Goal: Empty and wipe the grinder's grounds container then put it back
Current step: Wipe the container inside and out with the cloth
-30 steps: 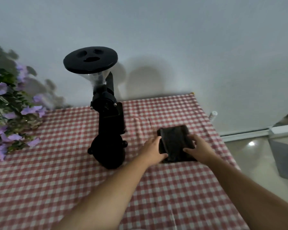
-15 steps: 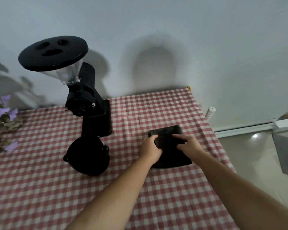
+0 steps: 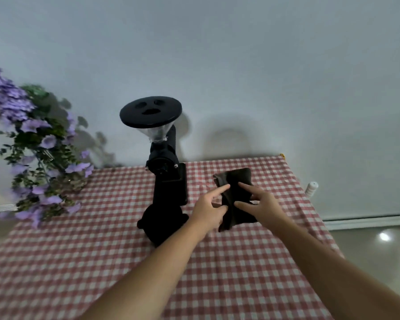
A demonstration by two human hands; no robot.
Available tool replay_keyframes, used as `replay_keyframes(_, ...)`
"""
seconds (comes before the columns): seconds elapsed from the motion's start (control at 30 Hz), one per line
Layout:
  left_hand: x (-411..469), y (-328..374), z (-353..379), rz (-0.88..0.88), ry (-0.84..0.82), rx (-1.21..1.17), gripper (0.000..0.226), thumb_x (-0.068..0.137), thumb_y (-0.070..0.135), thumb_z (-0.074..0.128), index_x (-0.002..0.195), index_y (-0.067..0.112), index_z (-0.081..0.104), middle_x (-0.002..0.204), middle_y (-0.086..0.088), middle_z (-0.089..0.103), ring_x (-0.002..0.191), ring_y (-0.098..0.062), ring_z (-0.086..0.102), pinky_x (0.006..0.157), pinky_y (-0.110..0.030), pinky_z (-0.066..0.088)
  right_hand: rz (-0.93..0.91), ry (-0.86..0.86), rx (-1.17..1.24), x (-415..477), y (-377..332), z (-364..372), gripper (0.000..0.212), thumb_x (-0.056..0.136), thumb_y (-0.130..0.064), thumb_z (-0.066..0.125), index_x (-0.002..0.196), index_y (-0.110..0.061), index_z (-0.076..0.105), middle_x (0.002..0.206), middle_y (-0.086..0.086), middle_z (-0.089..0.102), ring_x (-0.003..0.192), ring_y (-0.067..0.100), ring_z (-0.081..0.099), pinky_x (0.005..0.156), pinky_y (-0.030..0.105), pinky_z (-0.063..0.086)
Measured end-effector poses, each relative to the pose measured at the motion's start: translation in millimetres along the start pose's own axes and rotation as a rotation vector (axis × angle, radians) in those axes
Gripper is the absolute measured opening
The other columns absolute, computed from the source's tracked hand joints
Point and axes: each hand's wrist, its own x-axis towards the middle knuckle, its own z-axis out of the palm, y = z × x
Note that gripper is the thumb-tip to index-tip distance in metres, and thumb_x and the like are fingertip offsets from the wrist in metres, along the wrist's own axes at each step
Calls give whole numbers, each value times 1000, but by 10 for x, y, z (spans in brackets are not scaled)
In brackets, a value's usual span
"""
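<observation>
A black coffee grinder (image 3: 165, 172) stands on the red-and-white checked tablecloth (image 3: 125, 262), with a round lid on its clear hopper (image 3: 151, 112). Its round black grounds container (image 3: 158, 224) sits at the base, in front of the body. To the right lies a dark folded cloth (image 3: 238, 181), its left side lifted and creased. My left hand (image 3: 209, 210) pinches the cloth's left edge, index finger stretched out. My right hand (image 3: 260, 205) rests on the cloth's right part with fingers spread.
Purple artificial flowers (image 3: 32, 144) fill the left side of the table. A grey wall stands right behind the table. The table's right edge drops to a shiny floor (image 3: 379, 250), where a small white post (image 3: 311, 188) shows.
The cloth lay flat under both hands; now its left side is raised and bunched in my left hand. The camera view has swung left, bringing the flowers back in.
</observation>
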Motion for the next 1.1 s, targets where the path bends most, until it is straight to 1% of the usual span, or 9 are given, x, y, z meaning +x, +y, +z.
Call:
replay_keyframes(0.03,-33,17,-75,-16,-12,-55,58,94,0,51,133,43,56,125,-1,56,75,-1,59,69,-20,55,-18,-18,-15,-22,-71,69,62,80,-24,73,136,-31,47,115,-9,54,97,6,56,73,18,53)
replay_keyframes(0.13,-224,15,-470,-23,13,-190,64,90,-6,45,112,51,66,124,-5,62,107,-19,63,85,-32,57,-126,-46,-101,-71,-355,427,70,72,-28,80,135,-28,49,136,-5,51,116,14,54,94,35,53)
replay_keyframes(0.27,-306,112,-617,-11,-27,-185,53,91,-10,40,118,26,68,122,-1,66,108,-16,64,80,-21,51,-202,37,-129,-47,-472,588,55,79,-9,71,130,-20,55,120,-5,56,106,15,56,85,24,48)
replay_keyframes(0.4,-436,-41,-1076,-6,71,-37,40,90,-8,45,102,22,68,105,3,72,103,-10,66,94,-28,51,-261,41,-217,-56,-673,908,47,81,0,62,125,-16,60,112,0,58,97,15,55,82,24,41)
replay_keyframes(0.57,-450,-543,-1500,-97,225,337,35,93,9,57,126,20,59,127,2,58,112,-14,57,90,-24,46,-269,-45,-410,-64,-673,1293,49,84,-14,59,132,-21,54,128,4,52,112,22,53,89,29,46)
replay_keyframes(0.67,-445,-832,-1599,-161,120,522,53,95,20,59,146,18,42,145,-4,45,126,-21,50,97,-26,41,-224,-149,-610,-74,-599,1512,57,89,-20,53,144,-23,37,145,4,35,129,24,40,102,34,43)
replay_keyframes(0.8,-475,-993,-1565,-136,70,435,57,97,18,57,150,23,38,144,-4,51,127,-20,52,100,-25,40,-223,-220,-794,-83,-540,1731,59,90,-16,49,145,-27,29,149,0,25,130,24,34,100,34,43)
replay_keyframes(1.0,-634,-988,-1373,-154,41,278,76,87,27,72,150,28,30,138,4,52,127,-20,52,96,-27,45,-336,-297,-890,49,-504,1568,55,88,-15,48,139,-32,41,147,-6,34,128,19,34,98,30,41)
replay_keyframes(1.1,-708,-1038,-1229,-211,-7,197,84,81,33,78,149,30,28,135,7,53,125,-16,53,86,-21,47,-422,-370,-934,59,-488,1497,53,86,-28,50,138,-33,44,147,-9,35,126,17,35,96,31,41)
